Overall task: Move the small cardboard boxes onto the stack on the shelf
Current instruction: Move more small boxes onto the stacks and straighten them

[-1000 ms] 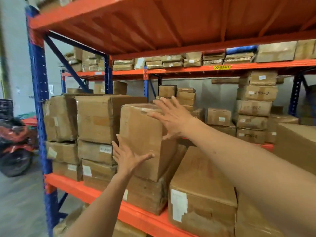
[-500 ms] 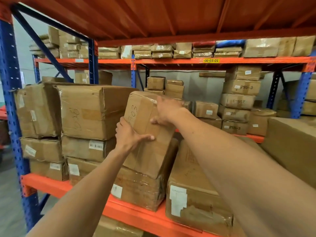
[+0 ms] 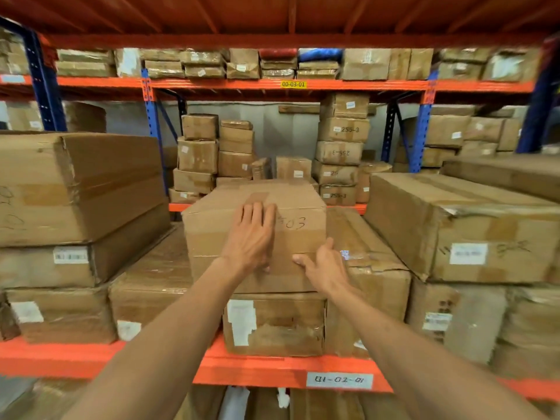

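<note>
While the small cardboard box (image 3: 254,225) marked "03" sits upright on top of the stack, resting on the lower box (image 3: 274,324) with the torn white label, your left hand (image 3: 251,237) lies flat against its front face with the fingers held together and pointing up, palm pressed to the cardboard just left of the handwriting. Your right hand (image 3: 325,266) is at the box's lower right corner, fingers loosely spread and the thumb reaching across to touch the front face near the bottom edge; it grips nothing. The box's brown tape strip runs over the top edge just above your left fingertips. Just beside the box on the right, a long carton (image 3: 368,268) with a crumpled top runs back into the shelf, and past that a bigger carton (image 3: 460,228) with a white label lies across more boxes. To your left, a low carton (image 3: 151,280) touches the stack's side, and beyond it two large cartons (image 3: 81,189) are piled one on the other. All of this rests on the orange shelf beam (image 3: 263,374), which carries a white tag (image 3: 339,381) reading "01-02-01" below your right forearm. Well behind, on the far rack (image 3: 303,84) with its yellow tag, more small boxes (image 3: 342,151) stand in columns against the grey wall
</note>
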